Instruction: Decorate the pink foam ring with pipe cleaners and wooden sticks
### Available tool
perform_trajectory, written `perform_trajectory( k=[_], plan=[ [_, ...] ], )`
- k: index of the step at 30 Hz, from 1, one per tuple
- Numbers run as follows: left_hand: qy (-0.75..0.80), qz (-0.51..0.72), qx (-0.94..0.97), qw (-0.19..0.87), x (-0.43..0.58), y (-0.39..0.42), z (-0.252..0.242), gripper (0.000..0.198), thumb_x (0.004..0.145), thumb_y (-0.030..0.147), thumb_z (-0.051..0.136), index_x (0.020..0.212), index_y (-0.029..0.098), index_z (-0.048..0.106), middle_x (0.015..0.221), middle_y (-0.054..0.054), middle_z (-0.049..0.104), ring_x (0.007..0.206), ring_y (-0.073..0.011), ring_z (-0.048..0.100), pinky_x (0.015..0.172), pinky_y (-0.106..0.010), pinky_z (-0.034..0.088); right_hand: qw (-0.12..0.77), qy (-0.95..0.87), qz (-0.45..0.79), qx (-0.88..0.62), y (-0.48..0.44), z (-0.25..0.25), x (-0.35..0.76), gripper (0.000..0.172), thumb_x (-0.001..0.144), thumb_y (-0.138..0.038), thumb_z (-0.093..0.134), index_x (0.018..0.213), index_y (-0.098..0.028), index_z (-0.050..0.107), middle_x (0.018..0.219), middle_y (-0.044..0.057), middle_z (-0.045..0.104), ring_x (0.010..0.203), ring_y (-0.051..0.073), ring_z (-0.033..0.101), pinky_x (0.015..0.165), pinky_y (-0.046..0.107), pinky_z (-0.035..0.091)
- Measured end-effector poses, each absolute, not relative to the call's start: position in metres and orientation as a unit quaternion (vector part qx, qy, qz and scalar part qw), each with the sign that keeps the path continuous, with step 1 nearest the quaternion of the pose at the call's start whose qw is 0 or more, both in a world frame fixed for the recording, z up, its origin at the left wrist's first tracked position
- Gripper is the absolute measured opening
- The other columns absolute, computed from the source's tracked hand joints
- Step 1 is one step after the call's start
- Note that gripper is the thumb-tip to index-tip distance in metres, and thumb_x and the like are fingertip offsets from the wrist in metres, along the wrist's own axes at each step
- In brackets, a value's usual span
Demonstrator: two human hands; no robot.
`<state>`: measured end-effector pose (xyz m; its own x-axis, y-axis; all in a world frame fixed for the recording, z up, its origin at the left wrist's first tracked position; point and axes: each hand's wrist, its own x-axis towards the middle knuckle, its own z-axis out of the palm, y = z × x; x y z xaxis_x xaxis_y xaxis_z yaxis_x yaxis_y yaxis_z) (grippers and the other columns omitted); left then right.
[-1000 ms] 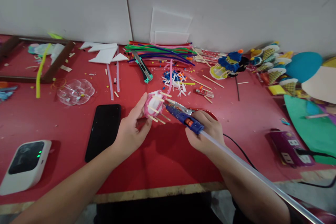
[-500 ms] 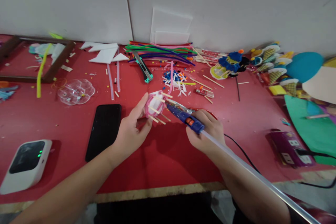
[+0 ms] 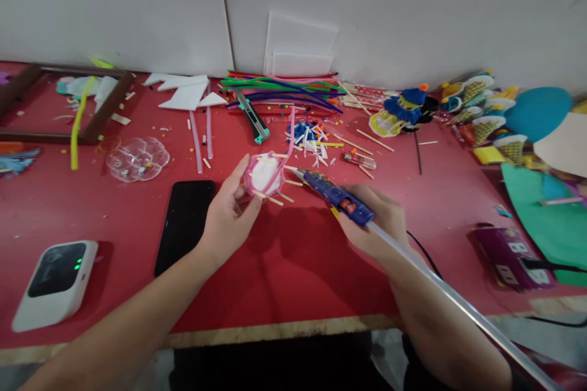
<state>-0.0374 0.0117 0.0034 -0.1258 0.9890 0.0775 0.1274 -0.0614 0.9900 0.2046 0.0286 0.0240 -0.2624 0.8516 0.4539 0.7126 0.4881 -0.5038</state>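
My left hand grips a small round craft piece, white in the middle with pink pipe cleaner wound round its rim. Several short wooden sticks poke out of it, and a loose pink pipe cleaner end rises from its top right. My right hand is wrapped round a blue glue gun, its nozzle pointing left close to the sticks; whether it touches them I cannot tell. A long clear glue stick runs out of the gun's back over my right forearm.
Behind my hands lie a utility knife, bundled pipe cleaners, cut scraps and a lighter. A phone and white device sit left. At right are a purple power socket and blue pompom figure.
The craft piece has turned so more of its white face shows, and has shifted slightly left. My right hand has drawn the glue gun a little right, away from it.
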Motion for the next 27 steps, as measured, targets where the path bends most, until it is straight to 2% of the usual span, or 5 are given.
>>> perform_trajectory(
  k=[4, 8, 14, 20, 27],
  plan=[
    [0.547, 0.541, 0.434, 0.469, -0.038, 0.017, 0.005, 0.072, 0.080, 0.022, 0.068, 0.146, 0.021, 0.039, 0.125, -0.010, 0.068, 0.111, -0.0236, 0.066, 0.099, -0.039, 0.052, 0.337, -0.769, 0.176, -0.514, 0.036, 0.036, 0.227, 0.020, 0.076, -0.023, 0.056, 0.095, -0.023, 0.064, 0.068, 0.000, 0.068, 0.052, 0.014, 0.062, 0.049, 0.024, 0.047],
    [0.533, 0.571, 0.361, 0.509, -0.040, 0.020, 0.006, 0.076, 0.075, 0.018, 0.072, 0.145, 0.023, 0.042, 0.118, -0.009, 0.069, 0.102, -0.0207, 0.068, 0.091, -0.036, 0.058, 0.281, -0.834, 0.179, -0.440, 0.046, 0.043, 0.274, 0.039, 0.075, -0.020, 0.050, 0.112, -0.021, 0.060, 0.097, 0.008, 0.072, 0.081, 0.022, 0.069, 0.068, 0.032, 0.055],
    [0.511, 0.584, 0.310, 0.548, -0.039, 0.022, 0.005, 0.076, 0.073, 0.017, 0.074, 0.143, 0.024, 0.044, 0.108, -0.006, 0.070, 0.101, -0.0203, 0.067, 0.089, -0.033, 0.058, 0.152, -0.841, 0.010, -0.520, 0.064, 0.027, 0.365, 0.041, 0.059, -0.012, 0.045, 0.094, -0.022, 0.065, 0.091, 0.011, 0.071, 0.089, 0.028, 0.066, 0.084, 0.047, 0.051],
    [0.492, 0.574, 0.334, 0.563, -0.038, 0.019, 0.005, 0.068, 0.074, 0.019, 0.074, 0.137, 0.025, 0.050, 0.114, -0.006, 0.069, 0.099, -0.0199, 0.067, 0.089, -0.034, 0.058, 0.110, -0.827, 0.019, -0.551, 0.073, 0.003, 0.408, 0.042, 0.053, -0.009, 0.043, 0.082, -0.024, 0.069, 0.098, 0.011, 0.071, 0.104, 0.032, 0.063, 0.094, 0.051, 0.048],
    [0.496, 0.543, 0.354, 0.578, -0.038, 0.017, 0.008, 0.066, 0.076, 0.021, 0.072, 0.138, 0.024, 0.050, 0.096, -0.003, 0.072, 0.077, -0.0142, 0.068, 0.080, -0.031, 0.058, 0.333, -0.774, -0.093, -0.530, 0.046, 0.043, 0.314, 0.030, 0.083, -0.009, 0.043, 0.088, -0.025, 0.069, 0.089, 0.009, 0.071, 0.091, 0.026, 0.067, 0.086, 0.042, 0.052]
  ],
)
